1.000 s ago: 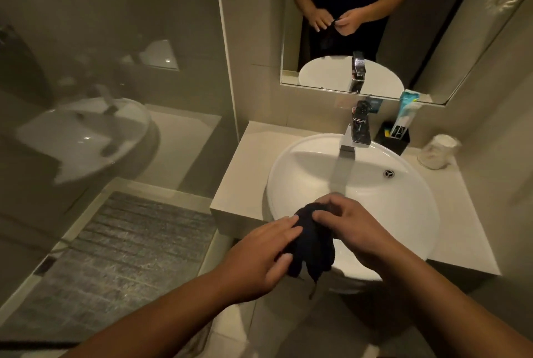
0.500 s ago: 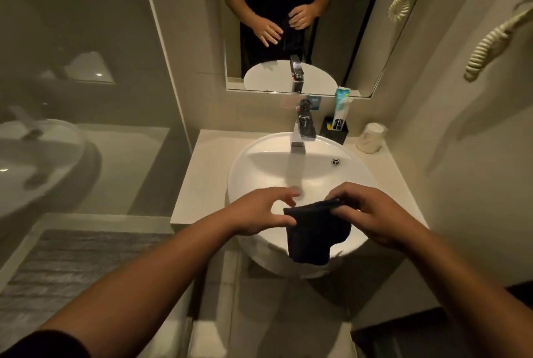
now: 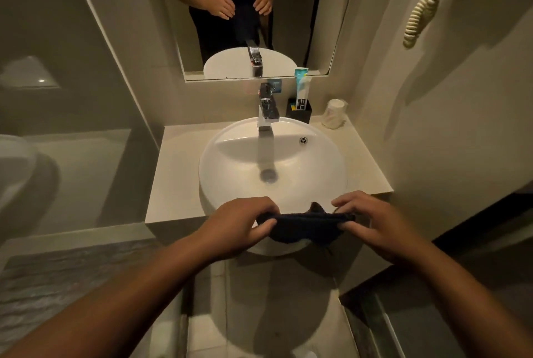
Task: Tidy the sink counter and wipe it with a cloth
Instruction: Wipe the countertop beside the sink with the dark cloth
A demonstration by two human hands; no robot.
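A dark cloth (image 3: pixel 305 226) is stretched flat between two bare hands, just above the near rim of a round white sink (image 3: pixel 230 161). The left hand (image 3: pixel 236 227) pinches the cloth's left end, thumb and fingers closed on it. The right hand (image 3: pixel 372 222) pinches the right end the same way. Around the sink lies a pale counter (image 3: pixel 176 173). At the back stands a chrome tap (image 3: pixel 266 108). Right of it a black holder (image 3: pixel 300 111) carries a toothpaste tube (image 3: pixel 300 83), with a wrapped white cup (image 3: pixel 334 113) near the corner. A mirror (image 3: pixel 302 11) hangs above.
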